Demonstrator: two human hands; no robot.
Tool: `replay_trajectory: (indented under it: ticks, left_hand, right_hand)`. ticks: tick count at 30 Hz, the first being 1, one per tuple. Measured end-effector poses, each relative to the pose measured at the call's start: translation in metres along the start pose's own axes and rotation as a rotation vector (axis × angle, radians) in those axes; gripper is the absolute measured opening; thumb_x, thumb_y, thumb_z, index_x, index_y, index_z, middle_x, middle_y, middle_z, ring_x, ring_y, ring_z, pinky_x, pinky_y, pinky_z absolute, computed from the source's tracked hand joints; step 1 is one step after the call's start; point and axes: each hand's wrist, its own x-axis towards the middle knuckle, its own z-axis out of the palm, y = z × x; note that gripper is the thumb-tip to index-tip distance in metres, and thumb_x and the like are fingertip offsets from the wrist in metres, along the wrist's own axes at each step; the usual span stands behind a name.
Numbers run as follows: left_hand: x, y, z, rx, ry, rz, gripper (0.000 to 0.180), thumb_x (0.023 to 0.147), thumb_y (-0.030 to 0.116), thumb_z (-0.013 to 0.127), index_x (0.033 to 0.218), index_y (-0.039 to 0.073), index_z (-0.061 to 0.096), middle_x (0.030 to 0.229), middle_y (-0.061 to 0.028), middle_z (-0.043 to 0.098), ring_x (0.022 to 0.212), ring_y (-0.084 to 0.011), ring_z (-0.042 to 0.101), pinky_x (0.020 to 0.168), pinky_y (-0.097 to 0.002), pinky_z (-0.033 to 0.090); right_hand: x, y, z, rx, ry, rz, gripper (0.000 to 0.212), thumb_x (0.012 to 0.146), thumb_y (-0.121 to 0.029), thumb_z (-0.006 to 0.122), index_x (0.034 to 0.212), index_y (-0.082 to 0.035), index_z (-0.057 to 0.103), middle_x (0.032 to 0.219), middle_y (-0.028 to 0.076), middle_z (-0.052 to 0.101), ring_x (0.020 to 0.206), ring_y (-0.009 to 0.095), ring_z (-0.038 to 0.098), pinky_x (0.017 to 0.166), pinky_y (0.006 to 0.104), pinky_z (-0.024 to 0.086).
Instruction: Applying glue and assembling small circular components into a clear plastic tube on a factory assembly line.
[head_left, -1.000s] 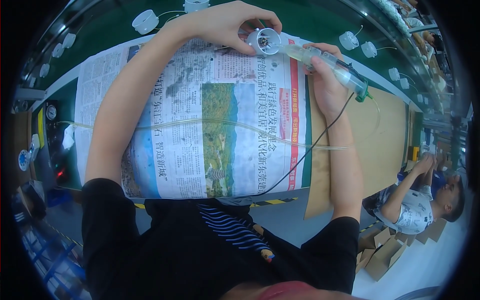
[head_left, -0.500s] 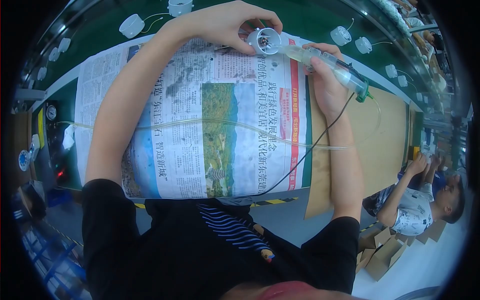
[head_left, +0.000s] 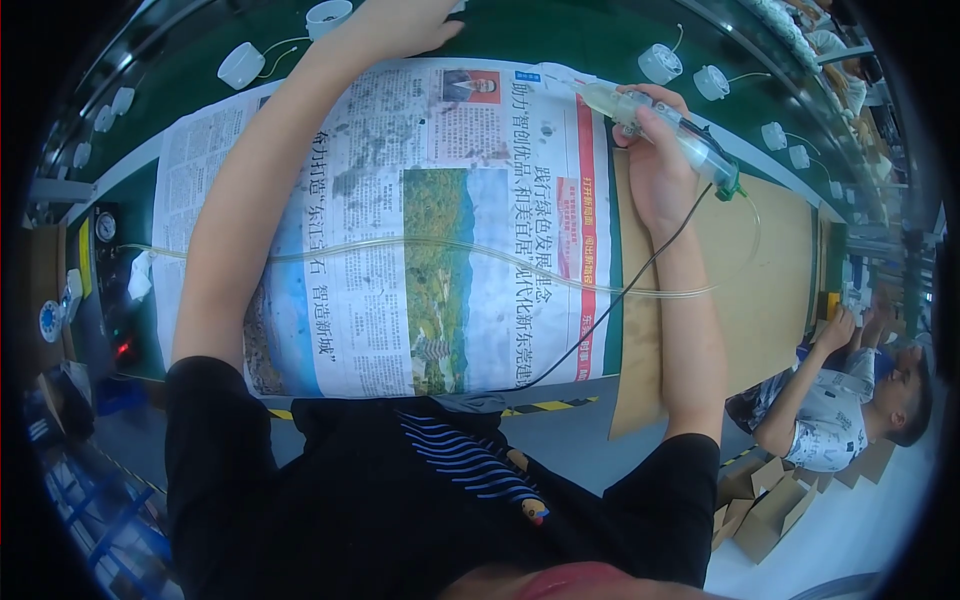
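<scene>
My right hand is closed around a clear glue syringe with a green end cap, its tip pointing left over the newspaper. A clear tube runs across the paper from a gauge box, and a thin black cable lies beside my right forearm. My left hand reaches to the far edge of the view, above the green bench top. Its thumb shows, but most of its fingers are cut off. A sliver of something white appears by that hand; whether the hand holds it is unclear.
White round housings with thin wires, one at far left and one at right, stand along the green belt. Brown cardboard lies at right. The gauge box is at left. A seated person works at far right, beside open cartons.
My left hand has moved up and away to the left from the syringe tip. The white round housing it held there has left the spot. My right hand keeps the syringe, barely shifted.
</scene>
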Motion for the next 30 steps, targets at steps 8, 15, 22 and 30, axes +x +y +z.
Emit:
replay_trajectory:
  ticks: [8,15,22,30]
  left_hand:
    - [0.007,0.021,0.015,-0.118,-0.586,-0.201,0.038,0.085,0.019,0.068,0.117,-0.001,0.067,0.113,-0.0194,0.069,0.105,-0.0345,0.065,0.092,-0.0394,0.052]
    - [0.011,0.028,0.000,-0.145,-0.594,-0.360,0.035,0.085,0.024,0.070,0.109,-0.002,0.072,0.098,-0.0198,0.073,0.085,-0.0334,0.071,0.078,-0.0374,0.056]
    - [0.016,0.037,-0.003,0.013,-0.657,-0.398,0.033,0.085,0.025,0.069,0.110,0.003,0.073,0.098,-0.0173,0.074,0.087,-0.0322,0.071,0.079,-0.0382,0.057]
    - [0.008,0.046,0.001,0.295,-0.563,-0.255,0.031,0.088,0.027,0.066,0.111,0.010,0.075,0.094,-0.0149,0.074,0.088,-0.0314,0.071,0.079,-0.0406,0.056]
  right_hand:
    - [0.000,0.001,-0.002,0.034,0.012,0.010,0.027,0.092,-0.012,0.065,0.117,-0.005,0.058,0.115,0.014,0.064,0.094,0.016,0.058,0.079,0.0281,0.047]
    - [0.001,0.002,-0.002,0.061,0.013,0.030,0.027,0.091,-0.012,0.067,0.116,-0.005,0.059,0.113,0.013,0.065,0.093,0.016,0.058,0.077,0.0281,0.047]
    - [0.000,0.002,-0.002,0.045,0.049,0.030,0.027,0.091,-0.011,0.067,0.116,-0.005,0.060,0.113,0.012,0.065,0.093,0.016,0.058,0.077,0.0278,0.047]
    - [0.000,0.000,0.000,0.021,0.070,0.037,0.027,0.091,-0.012,0.068,0.116,-0.005,0.060,0.113,0.011,0.065,0.093,0.015,0.058,0.076,0.0266,0.047]
